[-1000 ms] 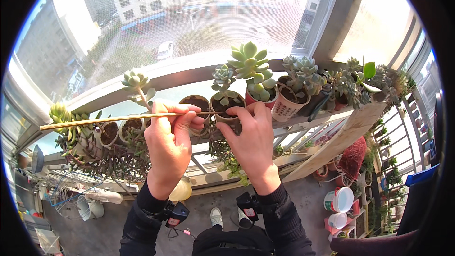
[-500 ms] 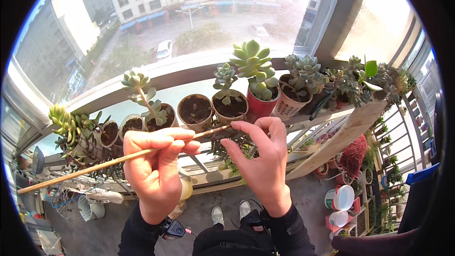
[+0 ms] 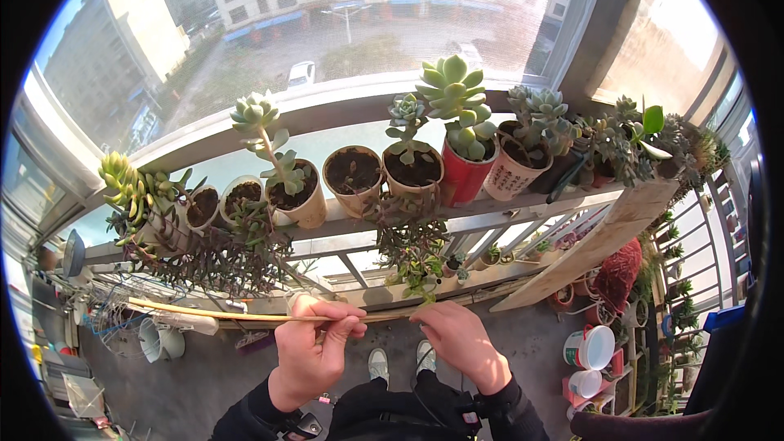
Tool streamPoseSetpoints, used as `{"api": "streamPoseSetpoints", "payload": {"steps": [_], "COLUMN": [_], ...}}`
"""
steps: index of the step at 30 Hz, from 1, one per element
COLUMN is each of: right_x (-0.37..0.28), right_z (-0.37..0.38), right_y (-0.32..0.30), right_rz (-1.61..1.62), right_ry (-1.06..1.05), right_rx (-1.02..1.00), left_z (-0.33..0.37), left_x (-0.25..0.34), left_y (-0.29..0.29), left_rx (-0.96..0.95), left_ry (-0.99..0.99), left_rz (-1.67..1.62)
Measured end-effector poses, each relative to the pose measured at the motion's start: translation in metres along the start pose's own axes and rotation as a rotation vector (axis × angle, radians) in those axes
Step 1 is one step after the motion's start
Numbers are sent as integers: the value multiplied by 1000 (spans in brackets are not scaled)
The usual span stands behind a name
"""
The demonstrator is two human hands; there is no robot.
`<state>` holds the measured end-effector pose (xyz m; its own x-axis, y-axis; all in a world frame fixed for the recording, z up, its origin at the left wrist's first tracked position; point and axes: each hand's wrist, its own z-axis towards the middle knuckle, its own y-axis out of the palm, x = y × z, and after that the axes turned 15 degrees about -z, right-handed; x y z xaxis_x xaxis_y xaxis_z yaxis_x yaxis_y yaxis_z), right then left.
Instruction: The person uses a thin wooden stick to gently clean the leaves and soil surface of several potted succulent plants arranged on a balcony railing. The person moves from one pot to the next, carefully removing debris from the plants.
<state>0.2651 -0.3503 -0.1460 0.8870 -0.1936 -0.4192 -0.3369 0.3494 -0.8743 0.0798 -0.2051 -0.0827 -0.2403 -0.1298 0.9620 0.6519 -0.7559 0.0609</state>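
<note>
A thin wooden stick [image 3: 208, 310] lies level across the space in front of me, below the ledge of potted succulents. My left hand [image 3: 314, 351] pinches it between thumb and fingers, with its long pale end reaching out to the left. At the stick's right end, my right hand [image 3: 469, 347] has its fingertips closed round the tip; its thumb is mostly hidden. Beyond the hands stand a cup of soil with a small sprout [image 3: 353, 173], a potted rosette succulent [image 3: 408, 147] and a tall succulent [image 3: 455, 102] in a red cup [image 3: 467, 170].
A metal railing ledge [image 3: 343, 224] carries the pots, with trailing plants [image 3: 408, 249] hanging below it. A wooden board [image 3: 588, 241] slants at the right. White buckets [image 3: 596, 347] stand on the floor at right; a grey-white bucket [image 3: 161, 339] and tangled wire [image 3: 110, 314] are at left.
Both hands have come down and back toward me with the stick, away from the pots. The right thumb and fingers, apart before, have drawn together at the tip.
</note>
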Motion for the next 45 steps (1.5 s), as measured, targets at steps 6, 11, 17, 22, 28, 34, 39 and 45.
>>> {"api": "streamPoseSetpoints", "payload": {"steps": [6, 11, 17, 22, 28, 34, 39, 45], "right_x": [2, 7, 9, 21, 16, -2, -46, -92], "right_z": [12, 17, 34, 30, 27, 30, 70, 141], "right_y": [-11, -35, -50, -70, -51, -39, -33, -18], "right_rz": [-42, -67, -51, 57, 151, 125, 187, 83], "right_ry": [-4, 35, -87, 113, 142, 352, 102, -150], "right_rx": [-32, -221, 270, 355, 386, 114, 414, 581], "left_z": [6, 5, 16, 22, 13, -2, -14, -31], "left_x": [10, 9, 9, 4, -8, -18, -18, -7], "left_y": [-6, -3, 6, 12, 4, -10, -21, -43], "left_rx": [91, 97, 130, 128, 93, 111, 317, 392], "left_ry": [115, 145, 202, 293, 293, 272, 209, 152], "left_rz": [-89, -107, -129, -119, -135, 16, -143, -77]}}
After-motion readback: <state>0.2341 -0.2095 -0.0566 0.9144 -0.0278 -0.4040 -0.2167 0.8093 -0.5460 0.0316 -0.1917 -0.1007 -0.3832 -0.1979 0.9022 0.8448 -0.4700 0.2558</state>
